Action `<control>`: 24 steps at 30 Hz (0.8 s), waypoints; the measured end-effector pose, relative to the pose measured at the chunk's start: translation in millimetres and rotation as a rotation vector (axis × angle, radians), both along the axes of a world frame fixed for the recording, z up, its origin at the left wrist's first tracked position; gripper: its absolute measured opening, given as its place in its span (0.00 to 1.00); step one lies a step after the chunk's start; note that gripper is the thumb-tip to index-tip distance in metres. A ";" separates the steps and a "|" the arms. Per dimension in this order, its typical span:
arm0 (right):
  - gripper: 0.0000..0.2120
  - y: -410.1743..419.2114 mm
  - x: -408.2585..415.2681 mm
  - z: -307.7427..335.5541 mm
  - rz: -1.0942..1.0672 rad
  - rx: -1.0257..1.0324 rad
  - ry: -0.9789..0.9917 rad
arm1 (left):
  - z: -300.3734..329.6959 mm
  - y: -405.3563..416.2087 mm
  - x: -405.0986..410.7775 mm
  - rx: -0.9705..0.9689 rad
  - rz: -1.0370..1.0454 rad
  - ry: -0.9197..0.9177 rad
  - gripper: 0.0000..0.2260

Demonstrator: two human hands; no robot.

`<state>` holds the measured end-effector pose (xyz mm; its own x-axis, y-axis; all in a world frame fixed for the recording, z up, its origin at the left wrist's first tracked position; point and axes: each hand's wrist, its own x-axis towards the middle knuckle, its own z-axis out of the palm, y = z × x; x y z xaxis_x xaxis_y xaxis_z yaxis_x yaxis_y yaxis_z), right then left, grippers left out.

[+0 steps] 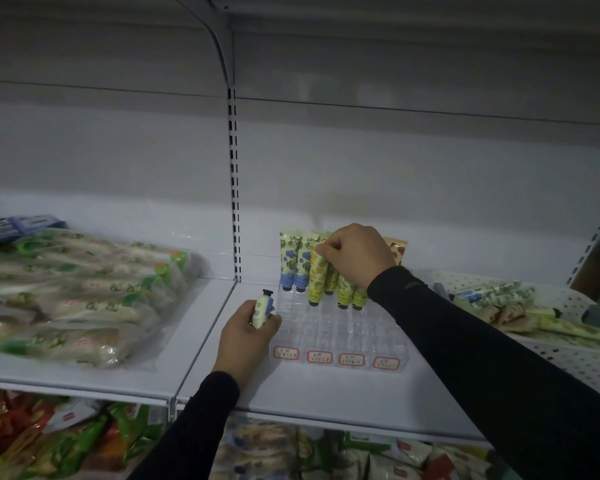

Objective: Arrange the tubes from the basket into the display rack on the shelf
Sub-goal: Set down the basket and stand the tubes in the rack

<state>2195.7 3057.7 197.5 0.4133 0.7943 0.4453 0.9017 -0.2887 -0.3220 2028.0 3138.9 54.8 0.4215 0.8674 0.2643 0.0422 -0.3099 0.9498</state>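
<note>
A clear display rack [340, 332] with red-bordered labels stands on the white shelf [326, 393]. Several tubes stand cap-down in its back rows: two blue-flowered tubes [293, 263] at the left, yellow-green ones to their right. My right hand [355, 252] pinches the top of a yellow-green tube [317, 277] that stands in the rack. My left hand [245, 336] rests at the rack's left edge and holds a pale tube with a black cap [262, 308]. The white perforated basket [568, 358] at the right holds several more tubes [492, 296].
Bagged goods [73, 292] in clear plastic fill the shelf section to the left. A slotted upright [234, 185] divides the two sections. More packets [49, 434] lie on the lower shelf. An orange-patterned tube [397, 249] stands behind my right hand.
</note>
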 end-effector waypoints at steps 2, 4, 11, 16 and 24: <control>0.25 -1.7 -0.4 2.7 0.004 0.027 0.007 | 1.5 -1.7 0.0 0.000 0.000 0.003 0.08; 0.26 -2.8 0.5 5.9 0.002 0.055 -0.016 | 2.7 -3.6 -0.1 0.002 -0.002 0.003 0.09; 0.25 -7.2 4.7 7.6 -0.005 0.029 -0.015 | 2.6 -3.5 -1.6 0.004 0.010 0.016 0.09; 0.25 -21.2 2.2 11.0 0.009 0.107 -0.035 | 8.2 -8.2 -2.8 0.006 0.031 0.008 0.08; 0.16 -60.1 -7.6 -3.6 0.145 0.128 0.179 | 46.6 -34.5 -11.1 0.055 0.027 -0.084 0.02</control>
<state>2188.1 2997.6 194.0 0.3803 0.7927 0.4764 0.8561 -0.1068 -0.5057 2016.8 3104.4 101.4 0.3723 0.8617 0.3449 -0.0275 -0.3612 0.9321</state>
